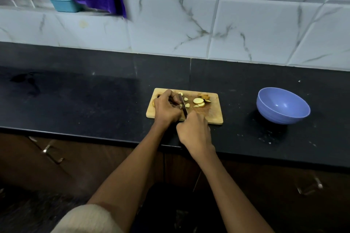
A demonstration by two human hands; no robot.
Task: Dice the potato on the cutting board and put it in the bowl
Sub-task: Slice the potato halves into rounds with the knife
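While the board [214, 117] lies on the dark counter [94, 100] near its front edge, the left hand [166, 108] sits curled over the board's left part, fingers bent down onto a potato piece that it mostly hides. The right hand [195, 130] grips the handle of a knife [183, 105], its blade running away from the person between the two hands, tip among the cut pieces. Potato slices [198, 101] and smaller chunks lie loose across the middle of the board, some with brown skin showing. The bowl [283, 106], blue and tilted a little toward the camera, stands well apart to the right of the board, and its inside shows nothing in it. A teal tub [64, 4] sits on the ledge at far left, contents out of sight
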